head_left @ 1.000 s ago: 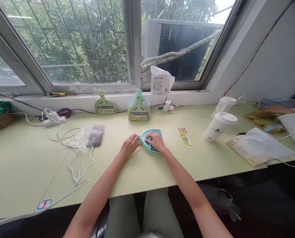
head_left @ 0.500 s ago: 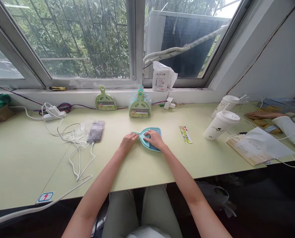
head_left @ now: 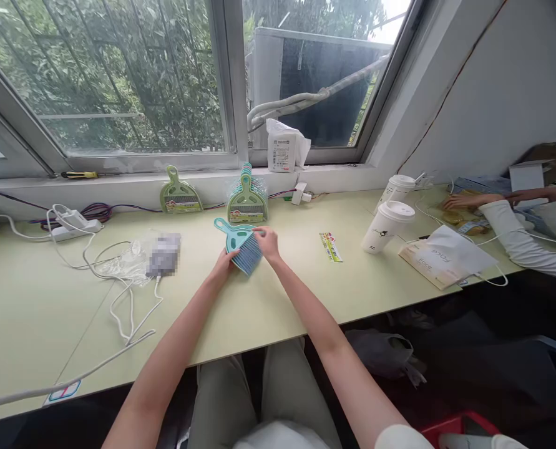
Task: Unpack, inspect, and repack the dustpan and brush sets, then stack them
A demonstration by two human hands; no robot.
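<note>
A teal brush and dustpan set is held between both hands, its looped handle pointing to the upper left and its blue bristles toward me. My left hand grips the lower left edge, thumb on top. At the upper right edge, my right hand pinches the set with its fingers closed. Behind it stand a stack of wrapped green sets and a single green set against the wall. A yellow-green label card lies to the right.
White lidded cups and a tissue pack sit at the right. Another person's hands and white sleeves are beyond them. White cables, a power strip and a plastic bag lie at the left.
The teal set has turned, its handle swinging from left to upper left and its bristles toward me. My left hand has shifted from the handle to the pan's edge. The view has swung right.
</note>
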